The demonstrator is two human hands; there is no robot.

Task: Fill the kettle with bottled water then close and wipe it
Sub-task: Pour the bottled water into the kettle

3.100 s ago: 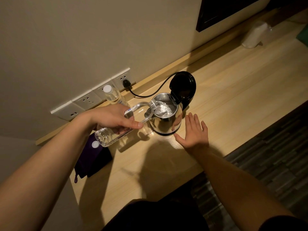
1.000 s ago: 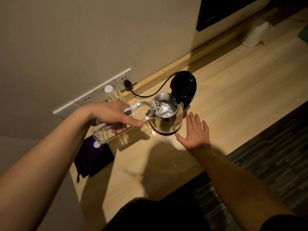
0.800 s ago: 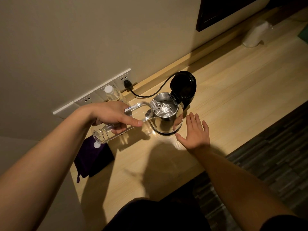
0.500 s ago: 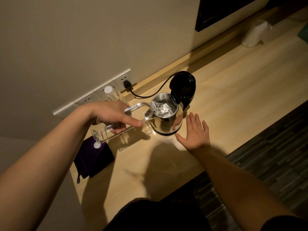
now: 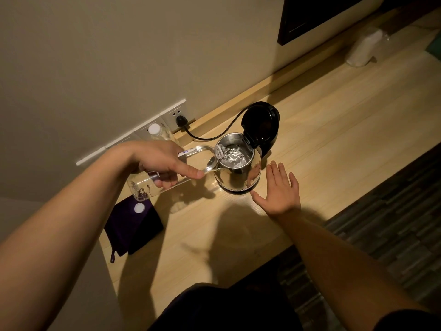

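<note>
A steel kettle [image 5: 238, 174] stands on the wooden desk [image 5: 334, 130] with its black lid [image 5: 261, 124] hinged up. My left hand [image 5: 162, 163] grips a clear water bottle [image 5: 148, 187], tipped on its side with its neck over the kettle's mouth; water ripples inside the kettle. My right hand [image 5: 279, 189] lies flat and open on the desk, just right of the kettle's base, holding nothing. A dark purple cloth [image 5: 133, 225] lies at the desk's left end with a white bottle cap [image 5: 139, 208] on it.
A second capped bottle [image 5: 157, 132] stands by the wall sockets [image 5: 177, 113], where the kettle's black cord [image 5: 214, 136] is plugged in. A pale bag-like object [image 5: 362, 48] sits at the far right. A dark frame [image 5: 317, 15] hangs on the wall. The desk's front edge runs diagonally.
The bottle's base has risen slightly as it tips further into the kettle. My right hand has stayed flat on the desk.
</note>
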